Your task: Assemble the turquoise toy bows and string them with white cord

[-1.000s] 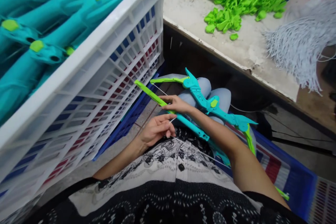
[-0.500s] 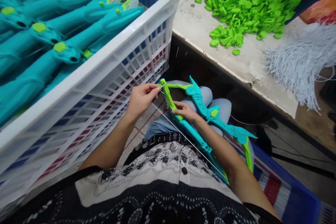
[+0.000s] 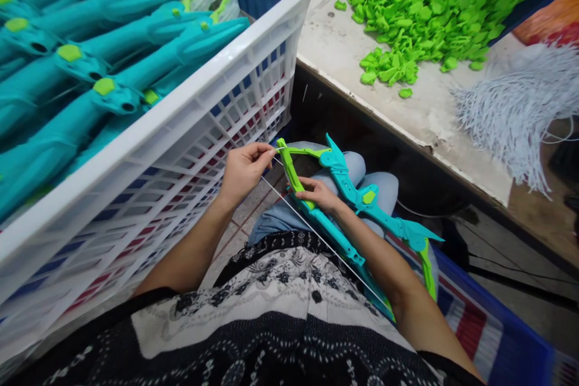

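Note:
Across my lap lie toy bows in teal and lime green; a teal bow point(image 3: 346, 175) with a green hexagonal cap rests on my knees. My left hand point(image 3: 246, 170) pinches the white string point(image 3: 312, 228) between thumb and fingertips, right beside the tip of a green bow limb point(image 3: 289, 163). From there the string runs taut down to the right, toward another green tip by my right forearm. The fingers of my right hand point(image 3: 318, 192) are closed around the lower part of that green limb. How the string sits at the tip is too small to tell.
At left a white plastic crate point(image 3: 253, 66) holds several teal toy pieces point(image 3: 149, 36). On the worktable point(image 3: 330, 33) lie a heap of small green parts point(image 3: 407, 36) and a bundle of white strings point(image 3: 520, 96). A blue crate point(image 3: 520, 338) stands at lower right.
The short string end by my left fingertips has shifted and now curves against the green tip. Both hands stay in nearly the same place.

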Demonstrator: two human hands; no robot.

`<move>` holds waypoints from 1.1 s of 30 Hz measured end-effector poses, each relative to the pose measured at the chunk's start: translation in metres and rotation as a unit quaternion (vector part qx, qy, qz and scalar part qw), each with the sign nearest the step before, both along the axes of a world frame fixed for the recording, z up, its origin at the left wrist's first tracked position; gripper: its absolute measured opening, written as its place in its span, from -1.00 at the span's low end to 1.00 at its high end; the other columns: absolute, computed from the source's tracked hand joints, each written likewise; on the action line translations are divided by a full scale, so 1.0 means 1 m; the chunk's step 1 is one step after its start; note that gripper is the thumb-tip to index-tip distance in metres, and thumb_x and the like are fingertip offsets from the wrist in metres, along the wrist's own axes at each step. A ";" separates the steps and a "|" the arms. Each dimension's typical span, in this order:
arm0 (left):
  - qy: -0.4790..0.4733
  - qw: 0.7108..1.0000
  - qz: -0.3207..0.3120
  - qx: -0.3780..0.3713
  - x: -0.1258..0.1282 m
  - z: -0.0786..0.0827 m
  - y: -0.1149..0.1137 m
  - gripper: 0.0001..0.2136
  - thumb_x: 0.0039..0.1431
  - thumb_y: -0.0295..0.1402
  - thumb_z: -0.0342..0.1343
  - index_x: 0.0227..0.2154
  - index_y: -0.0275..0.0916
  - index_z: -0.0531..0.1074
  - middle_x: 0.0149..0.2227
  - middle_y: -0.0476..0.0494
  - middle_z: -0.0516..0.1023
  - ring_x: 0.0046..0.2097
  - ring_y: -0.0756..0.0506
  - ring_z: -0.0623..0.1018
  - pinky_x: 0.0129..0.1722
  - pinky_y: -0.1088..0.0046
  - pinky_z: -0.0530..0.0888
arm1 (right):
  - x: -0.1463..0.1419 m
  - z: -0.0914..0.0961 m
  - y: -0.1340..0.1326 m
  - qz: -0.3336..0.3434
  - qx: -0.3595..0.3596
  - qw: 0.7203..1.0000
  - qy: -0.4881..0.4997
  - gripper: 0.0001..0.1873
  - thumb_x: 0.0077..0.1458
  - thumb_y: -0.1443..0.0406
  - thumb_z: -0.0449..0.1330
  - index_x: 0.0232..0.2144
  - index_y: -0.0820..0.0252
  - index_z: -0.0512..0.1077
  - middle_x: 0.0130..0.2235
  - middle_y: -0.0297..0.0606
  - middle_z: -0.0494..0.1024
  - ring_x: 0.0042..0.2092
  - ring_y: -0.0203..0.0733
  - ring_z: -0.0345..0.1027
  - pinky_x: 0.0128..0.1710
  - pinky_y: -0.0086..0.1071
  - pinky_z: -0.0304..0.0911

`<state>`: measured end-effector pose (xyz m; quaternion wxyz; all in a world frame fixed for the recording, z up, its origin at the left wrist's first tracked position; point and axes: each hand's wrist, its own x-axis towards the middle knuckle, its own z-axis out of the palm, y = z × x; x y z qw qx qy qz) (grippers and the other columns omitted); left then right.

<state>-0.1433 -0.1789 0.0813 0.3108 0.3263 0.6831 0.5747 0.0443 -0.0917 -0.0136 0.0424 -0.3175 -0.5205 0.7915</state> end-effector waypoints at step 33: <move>-0.047 0.994 -0.088 -0.038 -0.008 -0.007 0.008 -0.75 -0.04 -0.23 0.24 -0.33 -0.23 0.39 -0.62 0.05 0.38 -0.58 0.02 0.37 -0.57 0.54 0.30 | -0.075 0.074 0.030 -0.067 0.481 0.863 0.138 -0.80 0.07 0.26 0.17 -0.54 0.24 0.39 -0.45 -0.36 0.36 -0.39 -0.37 0.24 -0.38 -0.45 0.16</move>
